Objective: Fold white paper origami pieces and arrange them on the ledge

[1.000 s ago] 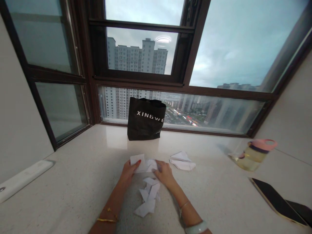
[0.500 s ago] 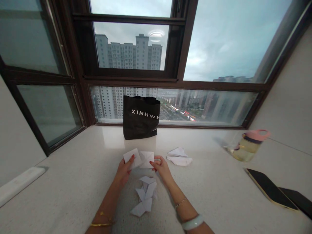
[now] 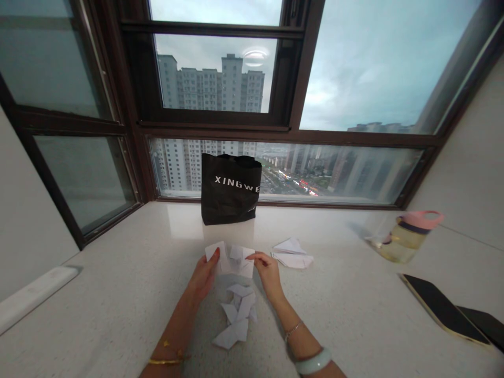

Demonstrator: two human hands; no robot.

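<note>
A folded sheet of white paper (image 3: 223,262) is held up between my two hands, with a flap standing up near its middle. My left hand (image 3: 205,270) is closed on its left part, thumb on top. At the right edge, my right hand (image 3: 268,270) is closed too, thumb and index finger pinching the paper. Just below, nearer to me, lies a pile of several folded white paper pieces (image 3: 240,310). To the right of my right hand, a folded paper plane (image 3: 293,253) rests on the counter.
A black bag (image 3: 231,191) stands at the back against the window. On the right are a bottle with a pink lid (image 3: 409,236) and two dark phones, one with a gold edge (image 3: 444,307). A white bar (image 3: 35,299) lies along the left side of the white counter (image 3: 334,315).
The paper in my hands has opened out, and a flap now stands up at its middle. My right hand has shifted its fingers slightly up along the edge. The view has shifted a little.
</note>
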